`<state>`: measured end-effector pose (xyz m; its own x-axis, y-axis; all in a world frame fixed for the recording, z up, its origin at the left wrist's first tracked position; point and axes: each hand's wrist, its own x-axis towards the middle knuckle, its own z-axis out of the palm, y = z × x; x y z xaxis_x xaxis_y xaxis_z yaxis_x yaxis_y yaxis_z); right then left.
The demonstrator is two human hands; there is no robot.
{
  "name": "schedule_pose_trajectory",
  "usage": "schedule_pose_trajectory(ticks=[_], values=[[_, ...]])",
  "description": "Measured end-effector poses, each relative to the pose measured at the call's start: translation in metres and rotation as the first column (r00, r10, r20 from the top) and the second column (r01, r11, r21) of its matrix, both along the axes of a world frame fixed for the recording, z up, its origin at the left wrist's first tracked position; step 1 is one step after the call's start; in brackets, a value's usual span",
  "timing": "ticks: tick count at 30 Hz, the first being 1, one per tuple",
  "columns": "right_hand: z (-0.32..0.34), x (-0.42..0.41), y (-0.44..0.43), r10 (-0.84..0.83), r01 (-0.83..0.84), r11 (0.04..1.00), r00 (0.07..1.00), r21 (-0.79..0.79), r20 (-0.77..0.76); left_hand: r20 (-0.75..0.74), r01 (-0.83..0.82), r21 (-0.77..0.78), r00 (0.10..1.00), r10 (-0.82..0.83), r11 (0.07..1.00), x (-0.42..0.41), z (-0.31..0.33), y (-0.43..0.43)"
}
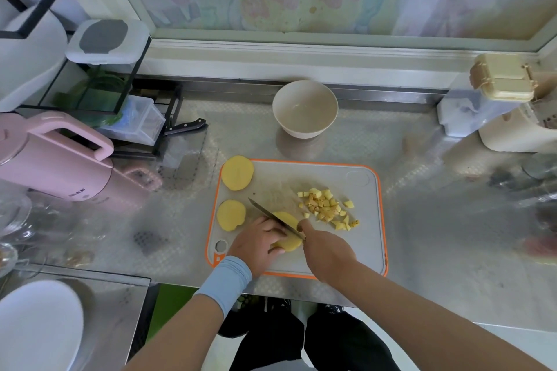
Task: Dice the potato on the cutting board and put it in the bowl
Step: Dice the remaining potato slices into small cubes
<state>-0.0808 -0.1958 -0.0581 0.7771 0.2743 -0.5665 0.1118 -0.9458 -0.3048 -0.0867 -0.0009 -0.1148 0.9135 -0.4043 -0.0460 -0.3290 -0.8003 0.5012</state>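
Head view: the cutting board (pixel 355 250), grey with an orange rim, lies on the metal counter (pixel 437 220). The left hand (pixel 256 245) presses down on a potato piece (pixel 289 230) near the board's front edge, fingers curled over it. The right hand (pixel 327 253) is wrapped around the knife (pixel 272 217) handle; the blade rests across that piece. Two potato slices (pixel 237 172) lie at the board's left edge. Diced potato (pixel 327 208) is heaped right of the blade. The bowl (pixel 305 108) stands behind the board, apart from it.
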Motion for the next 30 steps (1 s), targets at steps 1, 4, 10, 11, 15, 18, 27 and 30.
schedule_pose_trajectory(ticks=[1,4,10,11,15,18,27,30], values=[[-0.001,0.0,0.0,0.001,-0.001,1.0,1.0,0.003,-0.009,-0.005,-0.002,0.003,1.0,0.002,1.0,0.0,0.0,0.0],[-0.004,0.002,-0.001,0.017,-0.017,1.0,1.0,-0.004,-0.019,-0.017,-0.003,0.019,1.0,0.003,1.0,0.0,0.0,-0.001],[-0.001,0.013,0.004,-0.016,0.016,1.0,0.997,0.002,-0.073,-0.028,-0.028,-0.006,0.999,0.028,1.0,-0.002,-0.002,-0.001],[0.0,0.015,0.003,-0.025,0.026,1.0,0.996,0.01,-0.084,-0.027,-0.029,-0.011,0.999,0.029,1.0,-0.003,-0.003,-0.001],[0.007,0.018,-0.001,-0.041,0.044,0.998,0.996,0.039,-0.08,0.005,-0.017,-0.019,1.0,0.017,1.0,-0.003,-0.003,-0.001],[0.015,0.014,-0.004,-0.054,0.054,0.998,0.998,0.034,-0.026,0.061,0.008,-0.006,0.998,-0.007,1.0,-0.006,-0.002,-0.001],[0.028,-0.008,0.006,0.023,-0.021,0.999,0.999,-0.042,0.027,0.118,-0.003,0.024,0.993,0.0,1.0,-0.009,-0.006,0.0],[0.029,-0.013,0.003,0.034,-0.032,0.998,0.999,-0.059,0.033,0.105,-0.026,-0.003,0.994,0.026,1.0,-0.011,-0.007,0.0]])
